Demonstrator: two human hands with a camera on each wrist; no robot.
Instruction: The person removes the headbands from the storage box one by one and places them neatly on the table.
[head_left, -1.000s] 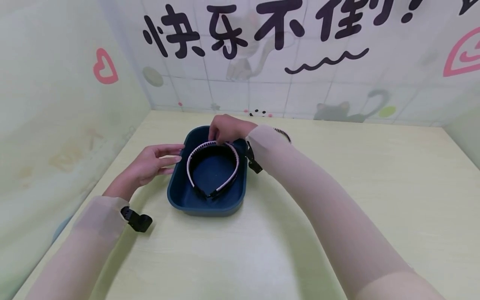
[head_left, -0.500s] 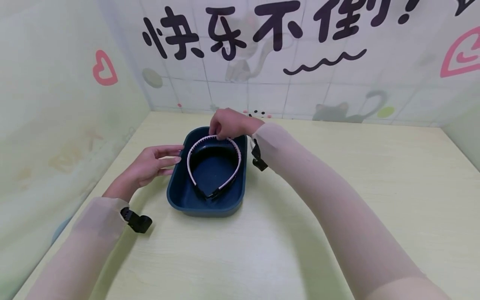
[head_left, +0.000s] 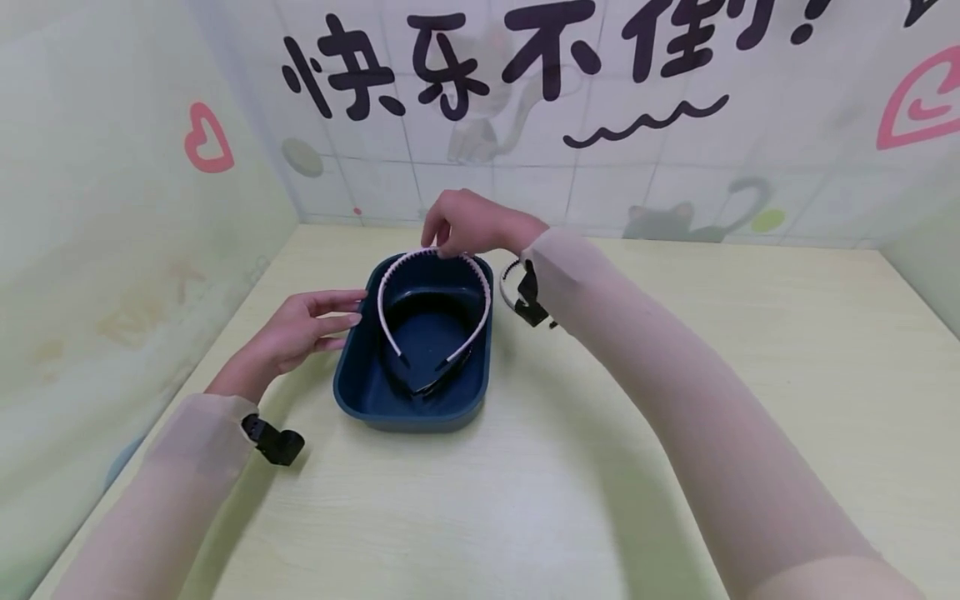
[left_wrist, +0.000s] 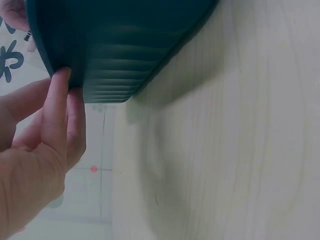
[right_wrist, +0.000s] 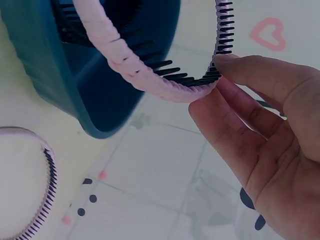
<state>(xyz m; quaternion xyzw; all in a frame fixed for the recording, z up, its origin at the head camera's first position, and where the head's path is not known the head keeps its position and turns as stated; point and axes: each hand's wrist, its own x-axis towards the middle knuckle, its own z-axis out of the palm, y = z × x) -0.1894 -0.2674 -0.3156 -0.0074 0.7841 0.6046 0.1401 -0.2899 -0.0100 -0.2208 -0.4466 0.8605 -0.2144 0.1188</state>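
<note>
My right hand (head_left: pixel 476 221) pinches the top of a pale pink headband (right_wrist: pixel 127 65) with black comb teeth, thumb on one side and fingers on the other. The headband hangs over a dark blue plastic basin (head_left: pixel 420 423), its black-tipped ends pointing down into it. Inside the basin lies a black headband (head_left: pixel 420 392), with dark teeth showing in the right wrist view. My left hand (head_left: pixel 311 321) stays at the basin's left side. Its extended fingers (left_wrist: pixel 56 107) touch the rim and outer wall.
A second pale headband with dark teeth (right_wrist: pixel 52 175) lies on the table right of the basin, partly hidden by my right wrist in the head view. The light wood table (head_left: pixel 675 375) meets a printed backdrop (head_left: pixel 600 187) behind and another at left.
My right hand has lifted the pink headband up and slightly to the right, so its ends have risen from the basin's lower part. My left hand and the basin have stayed put.
</note>
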